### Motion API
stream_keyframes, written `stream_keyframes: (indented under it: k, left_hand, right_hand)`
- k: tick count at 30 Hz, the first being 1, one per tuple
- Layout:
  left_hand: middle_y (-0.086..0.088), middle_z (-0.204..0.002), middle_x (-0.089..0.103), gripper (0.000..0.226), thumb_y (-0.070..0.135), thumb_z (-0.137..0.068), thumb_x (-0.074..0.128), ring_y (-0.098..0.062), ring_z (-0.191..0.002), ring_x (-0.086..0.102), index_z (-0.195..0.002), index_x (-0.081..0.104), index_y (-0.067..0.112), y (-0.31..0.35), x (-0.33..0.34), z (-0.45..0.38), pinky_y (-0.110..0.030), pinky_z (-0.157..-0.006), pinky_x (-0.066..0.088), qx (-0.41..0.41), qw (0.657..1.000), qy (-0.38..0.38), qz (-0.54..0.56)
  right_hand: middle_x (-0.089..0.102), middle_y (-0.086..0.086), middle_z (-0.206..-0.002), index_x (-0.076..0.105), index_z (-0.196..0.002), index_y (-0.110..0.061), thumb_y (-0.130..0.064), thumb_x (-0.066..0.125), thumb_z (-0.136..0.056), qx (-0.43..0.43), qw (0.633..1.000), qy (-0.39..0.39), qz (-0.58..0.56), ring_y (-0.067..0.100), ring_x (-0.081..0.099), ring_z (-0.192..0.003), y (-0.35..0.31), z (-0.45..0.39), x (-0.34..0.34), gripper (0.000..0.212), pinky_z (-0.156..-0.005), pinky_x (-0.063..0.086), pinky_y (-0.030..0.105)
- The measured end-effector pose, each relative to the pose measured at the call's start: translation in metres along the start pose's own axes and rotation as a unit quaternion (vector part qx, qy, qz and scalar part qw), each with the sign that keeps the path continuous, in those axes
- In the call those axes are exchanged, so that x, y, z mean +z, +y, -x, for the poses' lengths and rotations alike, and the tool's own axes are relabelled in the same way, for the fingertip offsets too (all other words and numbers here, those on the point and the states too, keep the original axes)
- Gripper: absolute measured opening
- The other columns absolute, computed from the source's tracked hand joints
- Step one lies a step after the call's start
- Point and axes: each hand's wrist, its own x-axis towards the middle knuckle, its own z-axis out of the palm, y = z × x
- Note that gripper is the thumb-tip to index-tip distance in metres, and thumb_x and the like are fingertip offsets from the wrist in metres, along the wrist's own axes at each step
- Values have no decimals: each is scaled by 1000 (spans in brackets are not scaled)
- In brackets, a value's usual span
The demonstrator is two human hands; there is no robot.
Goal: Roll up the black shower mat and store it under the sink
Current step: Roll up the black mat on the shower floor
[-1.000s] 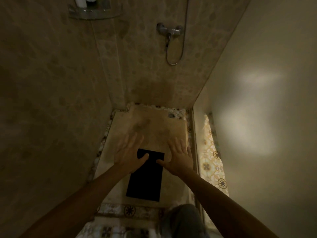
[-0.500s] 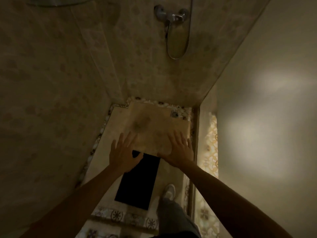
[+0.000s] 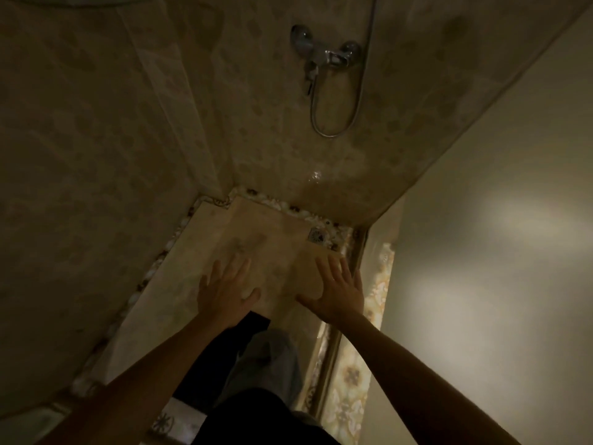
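Observation:
The black shower mat (image 3: pixel 221 354) lies flat on the beige shower floor (image 3: pixel 276 239), mostly hidden under my left forearm and my leg. My left hand (image 3: pixel 224 293) hovers above the mat's far edge, fingers spread, holding nothing. My right hand (image 3: pixel 337 290) is stretched out to the right of the mat over bare floor, also spread and empty. Neither hand touches the mat as far as I can tell. The sink is out of sight.
Tiled walls close in at the left and back. A chrome shower mixer (image 3: pixel 327 53) with a looped hose hangs on the back wall. A floor drain (image 3: pixel 317 236) sits in the far right corner. A metal threshold (image 3: pixel 333 358) and plain wall bound the right side. My knee (image 3: pixel 266 358) covers part of the mat.
I have stepped closer into the shower. My leg now stands over the mat, both hands have moved forward past its far edge, and less of the mat shows.

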Motion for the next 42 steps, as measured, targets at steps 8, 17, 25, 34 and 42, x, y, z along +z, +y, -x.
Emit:
stream_keyframes:
  k: [8, 17, 25, 34, 42]
  left_hand:
    - [7, -164, -1, 78, 69, -90, 33, -28, -149, -4, -154, 2, 36, 30, 6, -80, -52, -117, 16, -128, 988, -7, 86]
    - [8, -164, -6, 79, 72, -89, 32, -29, -149, -5, -153, -1, 40, 38, 4, -139, -52, -117, 17, -271, 942, -21, 195]
    - [5, -164, -7, 79, 71, -90, 31, -30, -149, -5, -154, 0, 37, 23, 1, -129, -53, -116, 22, -435, 853, 12, 288]
    - [2, -164, -7, 78, 69, -91, 32, -34, -149, -5, -154, 0, 36, 25, 8, -118, -57, -117, 17, -633, 660, 69, 399]
    - [2, -164, -1, 78, 67, -88, 39, -34, -148, 1, -153, 8, 37, 90, 63, -112, -58, -113, 21, -734, 482, 157, 451]
  right_hand:
    - [-2, -3, -166, 3, -155, -40, -94, 30, -70, -76, 995, -39, 59, 21, -5, -151, 4, -126, -28, 104, -120, -2, 51]
    - [2, -1, -166, 4, -155, -39, -95, 27, -71, -219, 955, -130, 151, 27, -5, -151, -33, -253, -60, 104, -119, 3, 58]
    - [14, -3, -165, 10, -156, -37, -83, 37, -80, -389, 870, -179, 245, 21, 0, -151, -130, -311, -56, 92, -121, 6, 52]
    - [12, -5, -165, 17, -155, -36, -83, 41, -81, -613, 667, -243, 347, 20, 7, -150, -240, -330, -15, 91, -120, 11, 49]
    - [18, 0, -164, 18, -155, -34, -80, 43, -83, -714, 517, -259, 395, 24, 16, -148, -273, -330, 17, 89, -118, 12, 49]
